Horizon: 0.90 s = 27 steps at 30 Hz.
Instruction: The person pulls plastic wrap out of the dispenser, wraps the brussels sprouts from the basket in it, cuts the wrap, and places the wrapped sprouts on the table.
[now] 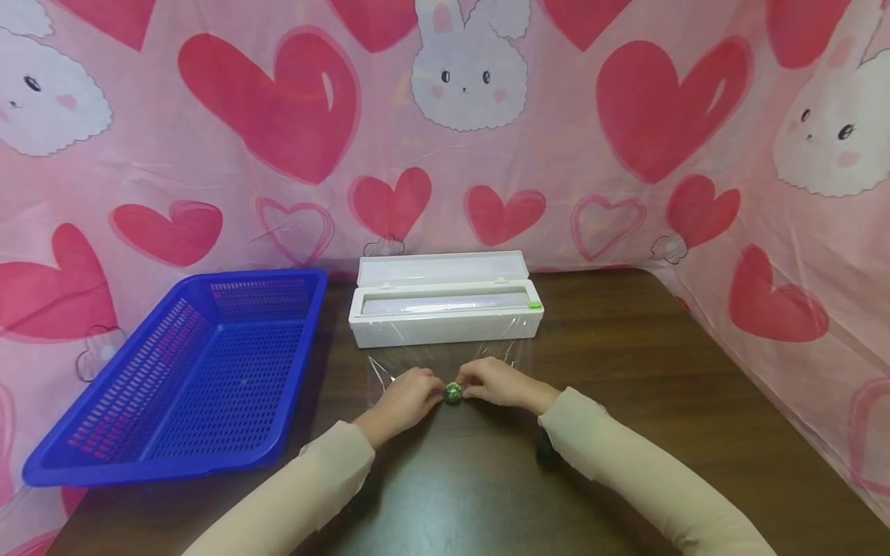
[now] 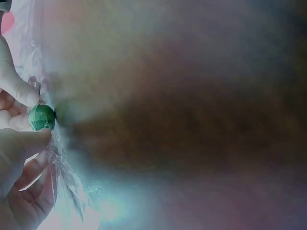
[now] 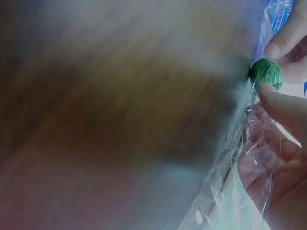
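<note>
A small round green ball [image 1: 453, 392], with a shiny, faceted-looking surface, sits between the two hands above the brown table. Clear cling film [image 3: 225, 177] lies against it and bunches at the fingers. The left hand [image 1: 406, 398] pinches film at the ball's left side, thumb touching the ball in the left wrist view. From the other side, the right hand [image 1: 502, 382] pinches film, its thumb also against the ball in the right wrist view. The film stretches back to a white cling film dispenser [image 1: 445, 332], whose lid stands raised. Some fingers are hidden behind the ball and film.
A large blue plastic basket [image 1: 281, 401] stands at the left of the table [image 1: 667, 386]. A green slider [image 1: 534, 305] sits on the dispenser's right front edge. Behind hangs a pink curtain [image 1: 431, 216] with hearts and rabbits. Something dark [image 1: 547, 449] lies beneath the right sleeve.
</note>
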Each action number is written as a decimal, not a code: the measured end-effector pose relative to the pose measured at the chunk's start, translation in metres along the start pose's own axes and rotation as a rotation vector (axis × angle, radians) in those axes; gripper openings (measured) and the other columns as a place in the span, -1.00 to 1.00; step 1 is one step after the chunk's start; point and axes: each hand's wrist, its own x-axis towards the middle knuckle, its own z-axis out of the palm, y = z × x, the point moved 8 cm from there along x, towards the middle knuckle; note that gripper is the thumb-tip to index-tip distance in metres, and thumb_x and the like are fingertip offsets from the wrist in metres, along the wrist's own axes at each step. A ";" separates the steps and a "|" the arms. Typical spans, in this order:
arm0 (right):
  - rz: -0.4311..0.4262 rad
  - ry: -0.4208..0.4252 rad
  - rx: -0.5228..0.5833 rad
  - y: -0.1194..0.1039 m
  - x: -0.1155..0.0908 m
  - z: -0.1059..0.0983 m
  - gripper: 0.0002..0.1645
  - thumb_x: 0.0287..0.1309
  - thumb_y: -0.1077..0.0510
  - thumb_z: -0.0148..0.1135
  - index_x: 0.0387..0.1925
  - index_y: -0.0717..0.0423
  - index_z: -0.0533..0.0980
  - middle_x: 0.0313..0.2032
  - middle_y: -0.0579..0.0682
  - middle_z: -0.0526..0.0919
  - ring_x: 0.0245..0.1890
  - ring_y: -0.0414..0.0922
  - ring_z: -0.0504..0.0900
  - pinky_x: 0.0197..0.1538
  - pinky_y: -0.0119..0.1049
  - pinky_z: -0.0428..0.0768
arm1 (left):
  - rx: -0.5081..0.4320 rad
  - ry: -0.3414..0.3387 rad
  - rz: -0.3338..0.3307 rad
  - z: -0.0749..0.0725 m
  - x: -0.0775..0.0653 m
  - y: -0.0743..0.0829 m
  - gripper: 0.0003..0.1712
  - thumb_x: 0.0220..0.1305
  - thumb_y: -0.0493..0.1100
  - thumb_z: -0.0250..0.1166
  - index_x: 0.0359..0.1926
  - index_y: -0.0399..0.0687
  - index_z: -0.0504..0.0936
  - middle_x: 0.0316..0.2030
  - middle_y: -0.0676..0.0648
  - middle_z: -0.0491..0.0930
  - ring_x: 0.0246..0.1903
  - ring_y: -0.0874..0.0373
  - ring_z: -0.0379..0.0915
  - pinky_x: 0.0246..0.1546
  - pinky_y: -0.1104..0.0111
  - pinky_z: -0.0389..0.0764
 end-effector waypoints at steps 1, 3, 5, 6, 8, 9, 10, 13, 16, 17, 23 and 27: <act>0.003 0.004 -0.012 0.001 0.000 -0.001 -0.96 0.09 0.22 0.27 -0.36 0.06 0.58 -0.43 -0.22 0.57 -0.44 -0.30 0.46 -0.32 -0.38 0.47 | 0.023 0.005 0.008 -0.001 0.001 0.000 -0.95 0.05 -0.30 0.34 -0.39 -0.13 0.68 -0.45 0.00 0.53 -0.41 0.10 0.44 -0.37 0.30 0.47; 0.009 0.012 -0.038 0.003 0.001 -0.002 -0.99 0.08 0.20 0.28 -0.41 0.06 0.60 -0.45 -0.23 0.55 -0.44 -0.31 0.46 -0.33 -0.39 0.46 | 0.061 0.015 0.028 -0.002 0.003 0.001 -0.97 0.05 -0.30 0.35 -0.44 -0.10 0.69 -0.48 0.01 0.50 -0.44 0.10 0.39 -0.41 0.31 0.45; 0.009 0.029 -0.069 0.004 0.002 -0.003 -0.96 0.07 0.19 0.29 -0.44 0.06 0.63 -0.48 -0.23 0.52 -0.46 -0.30 0.45 -0.35 -0.40 0.44 | 0.092 0.020 0.044 -0.002 0.006 0.001 -0.96 0.04 -0.30 0.34 -0.47 -0.09 0.70 -0.50 0.02 0.46 -0.46 0.10 0.36 -0.44 0.31 0.42; 0.002 0.040 -0.079 0.005 0.002 -0.004 -0.95 0.06 0.20 0.30 -0.47 0.08 0.63 -0.50 -0.21 0.51 -0.47 -0.29 0.44 -0.37 -0.39 0.44 | 0.107 0.019 0.048 -0.002 0.007 0.001 -0.95 0.04 -0.30 0.34 -0.48 -0.08 0.69 -0.51 0.02 0.45 -0.48 0.10 0.35 -0.45 0.31 0.40; -0.008 0.058 -0.097 0.005 0.003 -0.006 -0.94 0.06 0.22 0.30 -0.48 0.10 0.64 -0.52 -0.19 0.49 -0.48 -0.28 0.44 -0.38 -0.39 0.43 | 0.128 0.014 0.053 -0.001 0.009 -0.001 -0.92 0.04 -0.32 0.33 -0.52 -0.07 0.68 -0.53 0.02 0.45 -0.51 0.10 0.34 -0.49 0.31 0.38; -0.016 0.067 -0.102 0.005 0.003 -0.006 -0.94 0.06 0.24 0.29 -0.48 0.12 0.64 -0.52 -0.18 0.49 -0.48 -0.27 0.44 -0.38 -0.38 0.43 | 0.136 0.009 0.055 0.000 0.011 -0.001 -0.91 0.04 -0.33 0.32 -0.53 -0.07 0.67 -0.54 0.01 0.45 -0.52 0.10 0.34 -0.50 0.30 0.37; -0.021 0.075 -0.105 0.005 0.003 -0.007 -0.94 0.06 0.26 0.28 -0.48 0.15 0.63 -0.52 -0.16 0.50 -0.48 -0.26 0.45 -0.38 -0.37 0.44 | 0.142 0.003 0.055 0.001 0.012 -0.002 -0.89 0.03 -0.34 0.31 -0.55 -0.07 0.65 -0.55 0.01 0.45 -0.53 0.09 0.34 -0.51 0.30 0.36; -0.003 0.076 -0.080 0.007 0.004 -0.007 -0.99 0.07 0.29 0.26 -0.43 0.15 0.58 -0.54 -0.17 0.51 -0.50 -0.27 0.43 -0.40 -0.37 0.43 | 0.148 -0.002 0.050 0.002 0.015 -0.003 -0.81 0.00 -0.38 0.27 -0.64 -0.07 0.56 -0.60 0.01 0.44 -0.56 0.07 0.33 -0.55 0.28 0.35; 0.021 0.073 -0.045 0.010 0.004 -0.007 -0.90 0.06 0.31 0.26 -0.39 0.10 0.49 -0.56 -0.19 0.48 -0.54 -0.26 0.40 -0.44 -0.37 0.40 | 0.124 0.027 0.047 0.000 0.017 -0.004 -0.74 -0.03 -0.40 0.27 -0.69 -0.04 0.45 -0.66 0.03 0.41 -0.60 0.07 0.34 -0.57 0.26 0.35; 0.028 0.071 -0.034 0.011 0.005 -0.006 -0.88 0.06 0.31 0.26 -0.39 0.08 0.47 -0.56 -0.20 0.48 -0.54 -0.26 0.38 -0.45 -0.37 0.38 | 0.109 0.041 0.045 -0.001 0.018 -0.004 -0.74 -0.02 -0.40 0.27 -0.68 -0.04 0.43 -0.67 0.05 0.40 -0.62 0.09 0.34 -0.58 0.27 0.35; 0.010 0.066 -0.067 0.010 0.007 -0.007 -0.85 0.06 0.33 0.22 -0.53 0.07 0.50 -0.58 -0.23 0.46 -0.54 -0.28 0.37 -0.43 -0.39 0.38 | 0.070 0.113 0.061 -0.007 0.019 -0.004 -0.82 0.01 -0.37 0.28 -0.56 -0.05 0.48 -0.69 0.09 0.44 -0.69 0.19 0.37 -0.64 0.33 0.37; -0.008 0.036 -0.112 0.007 0.008 -0.006 -0.86 0.08 0.31 0.21 -0.54 0.09 0.52 -0.58 -0.21 0.46 -0.55 -0.29 0.38 -0.43 -0.39 0.40 | 0.152 0.096 0.113 -0.006 0.019 -0.001 -0.87 -0.01 -0.31 0.31 -0.59 -0.02 0.58 -0.65 0.07 0.53 -0.61 0.15 0.45 -0.56 0.29 0.41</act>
